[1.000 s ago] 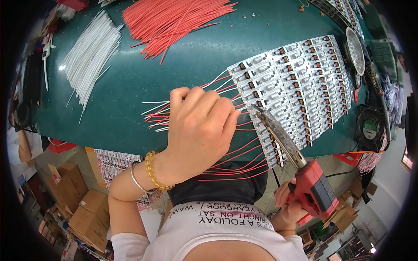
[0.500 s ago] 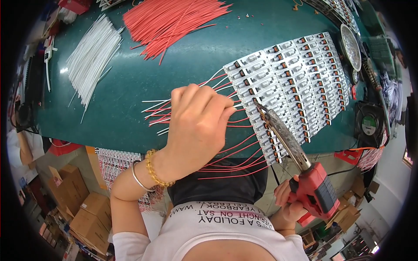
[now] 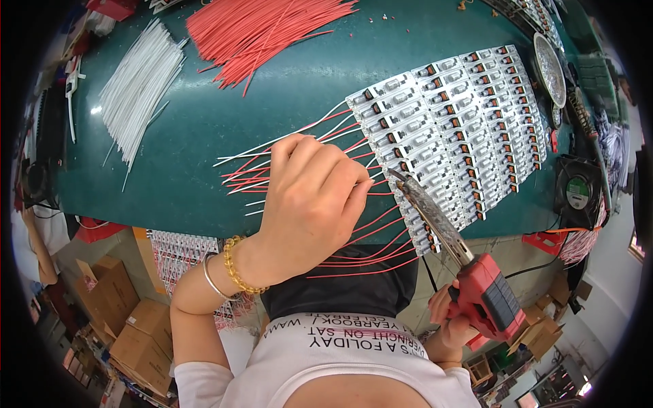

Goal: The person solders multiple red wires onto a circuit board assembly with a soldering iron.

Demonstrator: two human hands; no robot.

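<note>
A panel of white circuit boards point(image 3: 435, 146) with rows of small black and orange parts lies at the right of the green table. Red and white wires run out from its left edge. My left hand point(image 3: 309, 204) is closed beside that edge, thumb and forefinger pinching a white wire point(image 3: 376, 175) against the boards. In my right hand point(image 3: 450, 321) is a red and black soldering gun point(image 3: 491, 296), gripped by its handle. Its dark tip point(image 3: 396, 175) meets the panel's edge close to the pinched wire; exact contact is too small to tell.
A bundle of red wires point(image 3: 265, 34) and one of white wires point(image 3: 139, 88) lie at the far left of the table point(image 3: 224, 126). At the right are a round metal dish point(image 3: 547, 68) and a small black fan point(image 3: 578, 192). Cardboard boxes point(image 3: 143, 347) stand below left.
The soldering gun's tip has shifted slightly nearer and left along the panel's edge, to a lower wire. My left hand has moved a little nearer too, still pinching.
</note>
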